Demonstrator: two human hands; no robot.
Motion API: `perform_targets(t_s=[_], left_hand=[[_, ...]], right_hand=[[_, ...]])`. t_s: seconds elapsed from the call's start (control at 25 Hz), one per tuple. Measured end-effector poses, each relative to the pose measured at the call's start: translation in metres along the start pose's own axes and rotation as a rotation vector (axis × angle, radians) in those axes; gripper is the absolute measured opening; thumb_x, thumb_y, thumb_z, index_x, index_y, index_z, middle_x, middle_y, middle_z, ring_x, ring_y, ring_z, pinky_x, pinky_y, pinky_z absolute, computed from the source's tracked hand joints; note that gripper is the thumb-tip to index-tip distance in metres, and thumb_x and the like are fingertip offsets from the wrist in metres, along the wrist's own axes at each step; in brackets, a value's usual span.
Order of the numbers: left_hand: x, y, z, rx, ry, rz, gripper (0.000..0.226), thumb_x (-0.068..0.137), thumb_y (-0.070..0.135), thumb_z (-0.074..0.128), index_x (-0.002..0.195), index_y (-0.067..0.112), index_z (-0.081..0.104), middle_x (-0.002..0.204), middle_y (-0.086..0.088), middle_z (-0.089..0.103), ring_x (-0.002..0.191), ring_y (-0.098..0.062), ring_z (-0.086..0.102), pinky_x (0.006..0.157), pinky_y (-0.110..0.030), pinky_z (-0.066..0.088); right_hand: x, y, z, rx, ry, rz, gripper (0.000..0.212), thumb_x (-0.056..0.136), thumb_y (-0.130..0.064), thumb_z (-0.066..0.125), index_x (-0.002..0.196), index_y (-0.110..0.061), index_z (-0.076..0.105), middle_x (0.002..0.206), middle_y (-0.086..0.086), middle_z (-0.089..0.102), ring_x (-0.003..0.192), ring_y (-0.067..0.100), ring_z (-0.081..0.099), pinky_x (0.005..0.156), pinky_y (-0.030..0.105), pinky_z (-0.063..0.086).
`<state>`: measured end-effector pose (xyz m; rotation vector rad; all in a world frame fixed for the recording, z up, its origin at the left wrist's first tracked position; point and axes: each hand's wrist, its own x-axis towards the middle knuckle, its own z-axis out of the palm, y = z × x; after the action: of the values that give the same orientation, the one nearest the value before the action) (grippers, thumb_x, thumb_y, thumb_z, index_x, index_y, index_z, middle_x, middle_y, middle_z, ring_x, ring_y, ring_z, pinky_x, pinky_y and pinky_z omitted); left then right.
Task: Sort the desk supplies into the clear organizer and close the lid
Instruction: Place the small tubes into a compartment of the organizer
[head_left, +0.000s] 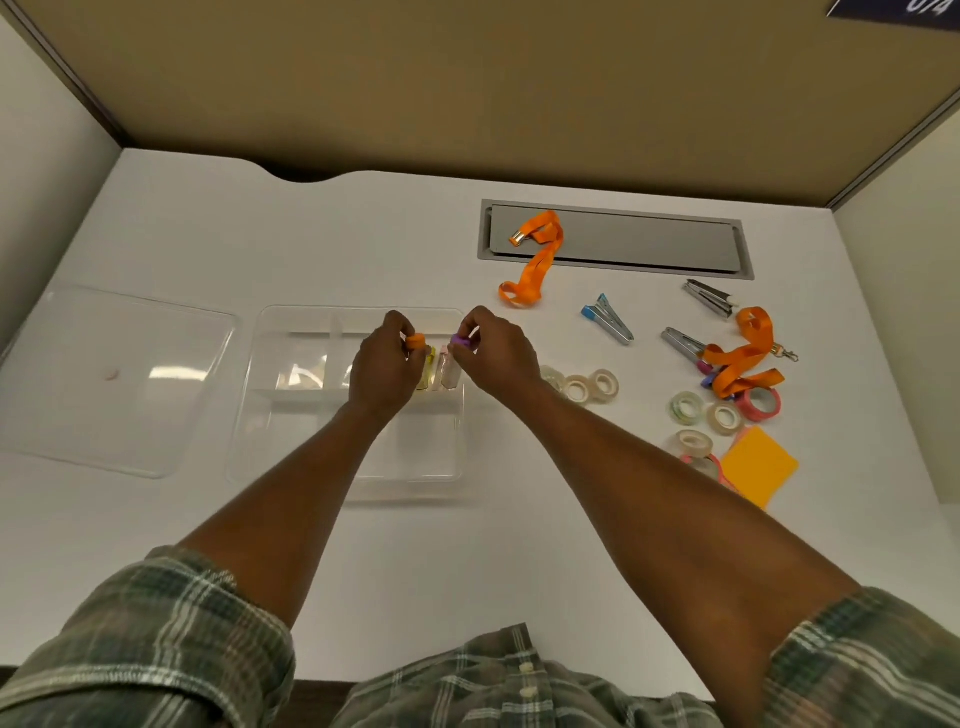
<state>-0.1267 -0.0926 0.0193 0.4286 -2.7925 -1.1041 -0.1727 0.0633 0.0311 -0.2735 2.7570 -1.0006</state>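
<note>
over organizer (431, 452): l hand (382, 370) pinches orange bit (415, 341), r hand (500, 354) purple bit (459, 340).

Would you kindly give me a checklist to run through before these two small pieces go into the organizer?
1. Left hand grips the orange piece: ok.
2. Right hand pinches the purple piece: ok.
3. Both hands are over the clear organizer: ok.
4. Lid is off, lying flat left of the organizer: ok.
5. Free room beside the yellow piece and pink piece in that compartment: cannot tell, hands hide it.
6. Everything sorted: not ok; tape rolls and sticky notes lie on the desk.
</note>
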Motion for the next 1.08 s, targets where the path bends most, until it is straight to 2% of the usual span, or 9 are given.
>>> perform_targets(t_s=[0.2, 0.32, 0.4, 0.56, 0.76, 0.92, 1.08], left_hand=[[0.001, -0.009, 0.005, 0.026, -0.044, -0.015, 0.023, 0.088, 0.025, 0.067, 0.103, 0.014, 0.054, 0.083, -0.006, 0.064, 0.076, -0.025, 0.062, 0.063, -0.033, 0.049], [-0.003, -0.008, 0.006, 0.047, -0.066, -0.022, 0.033, 0.089, 0.029, 0.066, 0.116, 0.013, 0.056, 0.095, -0.007, 0.063, 0.083, -0.019, 0.057, 0.067, -0.029, 0.041], [-0.007, -0.005, 0.008, 0.056, -0.056, -0.013, 0.038, 0.088, 0.03, 0.067, 0.119, 0.012, 0.056, 0.105, -0.01, 0.061, 0.089, -0.021, 0.058, 0.071, -0.027, 0.041], [-0.015, 0.011, 0.019, 0.029, -0.026, 0.043, 0.034, 0.088, 0.031, 0.067, 0.115, 0.012, 0.058, 0.109, -0.012, 0.06, 0.091, -0.025, 0.063, 0.071, -0.027, 0.046], [-0.034, 0.047, 0.045, 0.01, -0.061, 0.172, 0.031, 0.087, 0.03, 0.068, 0.112, 0.014, 0.06, 0.108, -0.007, 0.06, 0.09, -0.016, 0.061, 0.07, -0.026, 0.044], [-0.055, 0.08, 0.074, 0.022, -0.138, 0.231, 0.028, 0.088, 0.03, 0.067, 0.111, 0.015, 0.062, 0.105, -0.005, 0.059, 0.083, -0.01, 0.052, 0.067, -0.024, 0.039], [-0.079, 0.1, 0.105, 0.026, -0.227, 0.25, 0.024, 0.087, 0.03, 0.066, 0.107, 0.017, 0.061, 0.102, -0.003, 0.058, 0.086, -0.019, 0.06, 0.066, -0.031, 0.047]], right_hand=[[-0.003, 0.001, 0.014, -0.064, 0.016, 0.033, 0.019, 0.09, -0.035, 0.066, 0.104, -0.023, 0.06, 0.098, 0.0, 0.067, 0.088, 0.018, 0.062, 0.073, 0.032, 0.051], [-0.009, 0.004, 0.015, -0.055, 0.042, 0.024, 0.027, 0.09, -0.039, 0.065, 0.112, -0.023, 0.06, 0.104, -0.001, 0.063, 0.089, 0.013, 0.058, 0.076, 0.032, 0.05], [-0.015, 0.009, 0.013, -0.041, 0.067, 0.03, 0.028, 0.09, -0.038, 0.065, 0.112, -0.022, 0.06, 0.106, 0.0, 0.063, 0.089, 0.008, 0.054, 0.076, 0.029, 0.049], [-0.042, 0.031, 0.005, -0.001, 0.126, 0.048, 0.025, 0.09, -0.035, 0.065, 0.111, -0.021, 0.062, 0.105, -0.001, 0.065, 0.092, 0.011, 0.06, 0.076, 0.028, 0.05], [-0.087, 0.083, -0.021, 0.024, 0.177, 0.149, 0.021, 0.088, -0.031, 0.066, 0.106, -0.02, 0.063, 0.103, -0.003, 0.065, 0.094, 0.016, 0.062, 0.079, 0.032, 0.051], [-0.128, 0.135, -0.05, -0.155, 0.286, 0.248, 0.023, 0.087, -0.03, 0.066, 0.106, -0.018, 0.064, 0.109, 0.004, 0.062, 0.099, 0.026, 0.061, 0.076, 0.037, 0.051], [-0.165, 0.185, -0.082, -0.336, 0.388, 0.38, 0.037, 0.082, -0.028, 0.071, 0.116, -0.015, 0.062, 0.119, 0.011, 0.059, 0.108, 0.033, 0.056, 0.082, 0.042, 0.049]])
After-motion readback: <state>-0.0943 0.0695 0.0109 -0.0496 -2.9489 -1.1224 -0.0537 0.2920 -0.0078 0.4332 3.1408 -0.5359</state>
